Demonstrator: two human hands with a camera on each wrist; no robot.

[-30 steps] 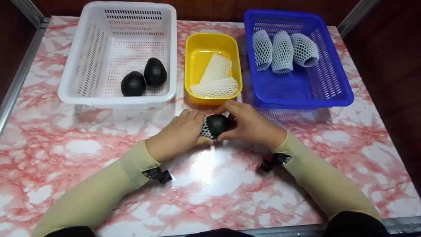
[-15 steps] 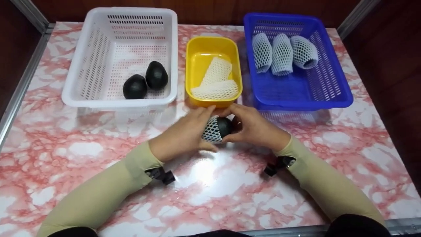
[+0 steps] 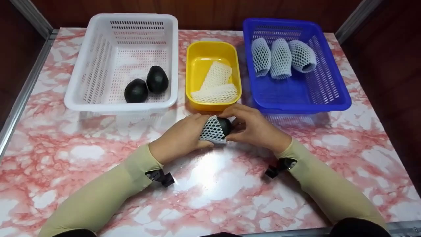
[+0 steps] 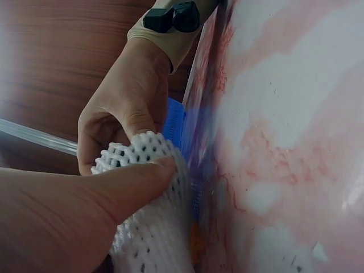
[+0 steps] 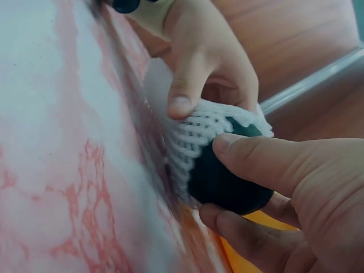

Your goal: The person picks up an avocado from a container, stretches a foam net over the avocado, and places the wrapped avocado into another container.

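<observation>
A dark avocado (image 3: 225,125) sits partly inside a white foam net sleeve (image 3: 212,130), just in front of the yellow bin. My left hand (image 3: 182,135) grips the sleeved end, its thumb laid along the mesh in the left wrist view. At the bare end, my right hand (image 3: 255,128) pinches the avocado between thumb and fingers. The right wrist view shows the mesh edge (image 5: 196,133) slanting across the dark skin (image 5: 230,176), with the right thumb by that edge. The avocado's far end is hidden under the net and the left hand.
A white basket (image 3: 121,107) at the left holds two bare avocados (image 3: 136,90). Two flat foam nets (image 3: 215,93) lie in the yellow bin (image 3: 213,107). The blue basket (image 3: 302,107) at the right contains three netted avocados (image 3: 281,59).
The net now covers more of the avocado than a second ago. My left hand loosened, then closed round the sleeve again; my right hand shifted slightly right.
</observation>
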